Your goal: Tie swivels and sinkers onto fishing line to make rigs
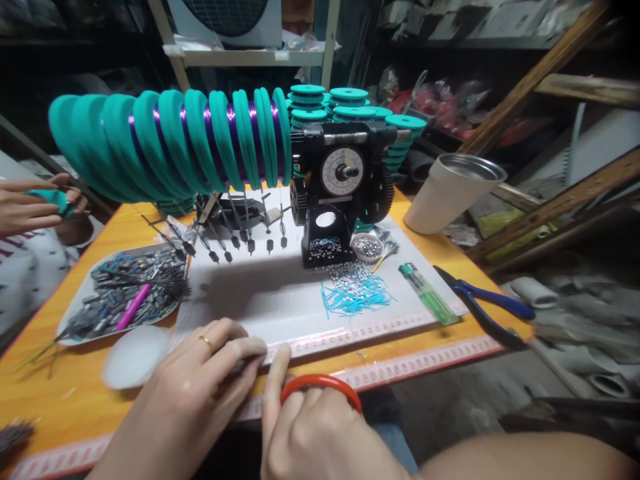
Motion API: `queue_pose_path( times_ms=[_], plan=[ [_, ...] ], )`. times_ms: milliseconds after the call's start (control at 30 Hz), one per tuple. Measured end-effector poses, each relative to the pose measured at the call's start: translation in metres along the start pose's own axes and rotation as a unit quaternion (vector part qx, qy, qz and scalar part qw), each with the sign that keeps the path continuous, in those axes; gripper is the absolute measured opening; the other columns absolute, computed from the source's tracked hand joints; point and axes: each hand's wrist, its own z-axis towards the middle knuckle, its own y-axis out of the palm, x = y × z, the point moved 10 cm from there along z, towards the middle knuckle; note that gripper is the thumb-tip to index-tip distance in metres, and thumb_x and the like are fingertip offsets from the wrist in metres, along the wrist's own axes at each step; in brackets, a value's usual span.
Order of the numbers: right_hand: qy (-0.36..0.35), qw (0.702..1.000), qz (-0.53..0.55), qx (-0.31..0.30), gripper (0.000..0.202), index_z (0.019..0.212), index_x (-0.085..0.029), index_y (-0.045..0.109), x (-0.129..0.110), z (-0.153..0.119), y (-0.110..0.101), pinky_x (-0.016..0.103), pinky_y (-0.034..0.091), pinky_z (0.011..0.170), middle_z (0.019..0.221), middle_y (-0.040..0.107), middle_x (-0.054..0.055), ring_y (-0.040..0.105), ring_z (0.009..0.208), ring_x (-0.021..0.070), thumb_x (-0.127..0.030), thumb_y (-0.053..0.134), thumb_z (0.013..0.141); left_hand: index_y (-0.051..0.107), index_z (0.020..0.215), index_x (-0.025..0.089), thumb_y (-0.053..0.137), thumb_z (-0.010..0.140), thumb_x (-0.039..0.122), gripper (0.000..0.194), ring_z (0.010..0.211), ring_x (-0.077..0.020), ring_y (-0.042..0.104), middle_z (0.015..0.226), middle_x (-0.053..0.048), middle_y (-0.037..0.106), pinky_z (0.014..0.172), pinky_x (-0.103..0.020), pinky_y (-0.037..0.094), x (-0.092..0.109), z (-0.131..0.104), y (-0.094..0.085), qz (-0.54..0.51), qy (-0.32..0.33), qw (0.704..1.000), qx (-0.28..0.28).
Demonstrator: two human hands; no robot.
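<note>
My left hand (pixel 200 373), with a ring on one finger, rests at the front edge of the white board (pixel 240 300). Its thumb and fingers are pressed together, and what lies between them is hidden. Close beside it, my right hand (pixel 310 437) is curled around red-handled scissors (pixel 325 381); only the red loop shows, the blades are out of sight. The right index finger stretches forward to the printed measuring tape (pixel 320 343) along the board's edge. Beyond my hands, a winding machine (pixel 343 170) carries a row of teal spools (pixel 170 143) wound with purple line, small dark weights hanging below.
Left stands a tray (pixel 65 333) of dark small parts with a pink pen, beside a whitish round lid (pixel 135 357). Blue tubes (pixel 355 297), beads (pixel 369 247), a green lighter (pixel 427 293), pliers (pixel 485 300) and a cup (pixel 450 193) lie right. Another person's hands (pixel 30 207) are far left.
</note>
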Motion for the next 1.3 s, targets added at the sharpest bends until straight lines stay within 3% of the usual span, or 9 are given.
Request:
queue_pose_path(
  times_ms=[100, 267, 433, 600, 700, 900, 1300],
  plan=[
    [-0.008, 1.0, 0.004, -0.028, 0.035, 0.109, 0.006, 0.072, 0.004, -0.005, -0.003, 0.025, 0.032, 0.025, 0.047, 0.062, 0.009, 0.047, 0.029, 0.0155, -0.015, 0.053, 0.089, 0.062, 0.107, 0.024, 0.049, 0.101, 0.02, 0.016, 0.082, -0.0126, 0.064, 0.097, -0.002, 0.06, 0.071, -0.022, 0.05, -0.002, -0.002, 0.001, -0.01, -0.013, 1.0, 0.002],
    [0.019, 1.0, -0.007, -0.018, 0.033, 0.11, 0.004, 0.072, 0.007, -0.01, 0.0, 0.023, 0.034, 0.027, 0.042, 0.051, 0.0, 0.044, 0.03, 0.013, -0.018, 0.06, 0.088, 0.062, 0.107, 0.027, 0.052, 0.1, 0.027, 0.012, 0.083, -0.0118, 0.064, 0.097, 0.0, 0.06, 0.072, -0.019, 0.05, -0.007, -0.005, 0.002, -0.008, -0.041, 0.999, -0.012],
    [0.003, 1.0, -0.01, -0.006, 0.034, 0.111, 0.0, 0.073, 0.002, -0.011, 0.009, 0.023, 0.032, 0.026, 0.04, 0.05, -0.001, 0.041, 0.028, 0.0125, -0.023, 0.06, 0.09, 0.062, 0.113, 0.029, 0.057, 0.098, 0.031, 0.016, 0.089, -0.0114, 0.064, 0.105, -0.001, 0.059, 0.078, -0.016, 0.049, -0.014, -0.011, 0.007, 0.006, -0.036, 0.999, -0.029],
    [-0.036, 0.998, -0.058, -0.002, 0.03, 0.109, -0.004, 0.075, -0.002, -0.012, 0.008, 0.021, 0.029, 0.026, 0.038, 0.047, -0.004, 0.038, 0.027, 0.0107, -0.014, 0.063, 0.084, 0.062, 0.111, 0.027, 0.058, 0.097, 0.03, 0.015, 0.089, -0.0106, 0.064, 0.104, -0.001, 0.059, 0.08, -0.013, 0.047, -0.016, -0.012, 0.006, 0.007, -0.038, 0.999, -0.014],
    [-0.038, 0.996, -0.074, -0.015, 0.031, 0.109, 0.0, 0.074, 0.002, -0.011, 0.003, 0.021, 0.03, 0.027, 0.039, 0.047, -0.003, 0.041, 0.029, 0.0111, -0.014, 0.06, 0.085, 0.063, 0.109, 0.026, 0.056, 0.098, 0.031, 0.014, 0.086, -0.0103, 0.065, 0.103, -0.001, 0.06, 0.08, -0.013, 0.047, -0.014, -0.01, 0.003, 0.001, -0.045, 0.999, -0.006],
    [-0.067, 0.996, -0.067, 0.001, 0.032, 0.108, 0.004, 0.073, 0.009, -0.006, -0.013, 0.021, 0.031, 0.029, 0.041, 0.049, -0.001, 0.043, 0.029, 0.0111, -0.009, 0.052, 0.088, 0.063, 0.103, 0.025, 0.053, 0.099, 0.024, 0.011, 0.082, -0.0082, 0.064, 0.099, 0.0, 0.06, 0.074, -0.012, 0.047, -0.009, -0.005, -0.003, -0.026, -0.064, 0.998, 0.009],
    [-0.072, 0.995, -0.074, -0.008, 0.035, 0.11, 0.003, 0.072, 0.009, -0.01, -0.012, 0.022, 0.029, 0.033, 0.043, 0.047, -0.003, 0.043, 0.032, 0.0107, -0.002, 0.05, 0.083, 0.062, 0.098, 0.02, 0.053, 0.095, 0.01, 0.014, 0.077, -0.0093, 0.062, 0.09, -0.001, 0.059, 0.069, -0.016, 0.05, -0.003, -0.001, -0.005, -0.031, -0.047, 0.998, 0.005]
  ],
)
